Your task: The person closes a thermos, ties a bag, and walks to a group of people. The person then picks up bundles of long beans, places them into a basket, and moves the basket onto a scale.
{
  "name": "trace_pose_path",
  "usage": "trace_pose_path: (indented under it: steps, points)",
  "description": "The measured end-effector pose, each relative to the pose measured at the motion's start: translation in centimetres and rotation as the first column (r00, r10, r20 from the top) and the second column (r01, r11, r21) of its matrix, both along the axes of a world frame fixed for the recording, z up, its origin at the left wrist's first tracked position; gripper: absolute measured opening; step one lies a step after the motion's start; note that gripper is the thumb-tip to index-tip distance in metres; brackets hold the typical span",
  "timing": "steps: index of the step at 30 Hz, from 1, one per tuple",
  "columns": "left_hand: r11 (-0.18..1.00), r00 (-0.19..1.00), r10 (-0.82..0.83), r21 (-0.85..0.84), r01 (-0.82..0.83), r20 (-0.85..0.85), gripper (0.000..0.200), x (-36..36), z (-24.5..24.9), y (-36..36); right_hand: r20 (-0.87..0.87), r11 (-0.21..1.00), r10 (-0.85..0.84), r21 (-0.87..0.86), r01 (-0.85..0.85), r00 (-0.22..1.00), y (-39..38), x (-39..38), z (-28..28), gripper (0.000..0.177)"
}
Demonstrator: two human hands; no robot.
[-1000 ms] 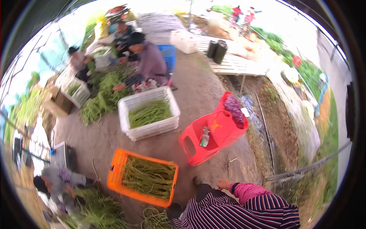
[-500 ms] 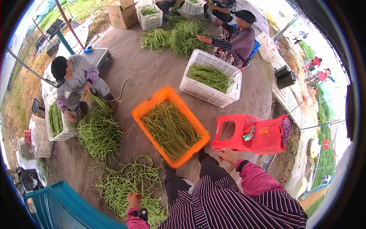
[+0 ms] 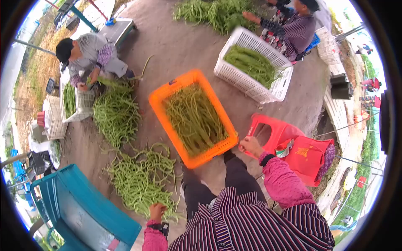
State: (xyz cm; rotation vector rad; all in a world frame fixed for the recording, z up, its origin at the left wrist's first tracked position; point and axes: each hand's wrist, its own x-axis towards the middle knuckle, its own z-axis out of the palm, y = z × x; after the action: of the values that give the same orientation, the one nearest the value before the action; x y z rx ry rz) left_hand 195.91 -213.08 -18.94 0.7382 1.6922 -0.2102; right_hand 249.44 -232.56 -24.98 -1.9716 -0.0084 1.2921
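Observation:
An orange crate [image 3: 161, 109] holding long green beans [image 3: 194, 117] stands in front of my feet. My right hand [image 3: 251, 146] hovers by the near edge of a red plastic stool [image 3: 281, 130], to the right of the crate's lower corner; its fingers are bent, and whether they grip anything is hidden. Low at the left, my left hand [image 3: 157, 210] hangs above the lower edge of a loose bean pile [image 3: 142, 180], fingers apart and holding nothing. A red bag [image 3: 305, 154] lies against the stool.
A white crate of beans [image 3: 278, 90] stands at the upper right, near a seated co-worker [image 3: 298, 31]. Another co-worker [image 3: 86, 54] handles beans at the left beside a bean heap [image 3: 115, 115]. A teal plastic chair [image 3: 79, 196] is at the lower left, a platform scale [image 3: 119, 29] beyond.
The view has shifted, bringing more of the teal chair into sight. My right hand has moved up and left, closer to the crate's corner and the stool's near edge.

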Motion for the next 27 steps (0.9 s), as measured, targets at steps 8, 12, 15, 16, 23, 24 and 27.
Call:
trace_pose_path:
  steps: [8, 12, 15, 16, 23, 24, 27]
  points:
    - [0.938, 0.925, -0.342, 0.120, 0.325, 0.167, 0.025, 14.9, 0.1, 5.1, -0.128, 0.977, -0.201, -0.098, 0.190, 0.971, -0.3, -1.0, -3.7, 0.015]
    - [0.918, 0.911, -0.388, 0.144, 0.369, 0.143, 0.023, 17.0, -2.1, 8.8, -0.180, 0.975, -0.193, -0.149, 0.167, 0.965, 0.4, -2.8, -6.6, 0.017]
    - [0.930, 0.925, -0.362, 0.111, 0.350, 0.118, 0.022, 17.4, -4.5, 10.7, -0.201, 0.983, -0.160, -0.119, 0.138, 0.966, 1.0, -3.8, -9.6, 0.019]
    - [0.931, 0.925, -0.362, 0.099, 0.352, 0.118, 0.022, 17.4, -5.5, 11.0, -0.212, 0.984, -0.171, -0.089, 0.155, 0.962, 1.1, -4.0, -11.0, 0.018]
    - [0.936, 0.922, -0.346, -0.008, 0.352, 0.174, 0.021, 19.2, -12.1, 9.8, -0.145, 0.982, -0.130, -0.158, 0.106, 0.981, 4.3, -3.9, -15.8, 0.018]
    - [0.940, 0.923, -0.327, -0.036, 0.340, 0.203, 0.021, 19.7, -13.1, 9.3, -0.137, 0.981, -0.121, -0.170, 0.097, 0.983, 4.8, -3.8, -16.4, 0.018]
    - [0.949, 0.930, -0.279, -0.082, 0.305, 0.238, 0.021, 21.6, -16.4, 7.7, -0.115, 0.973, -0.154, -0.190, 0.131, 0.981, 4.5, -4.3, -20.6, 0.018]
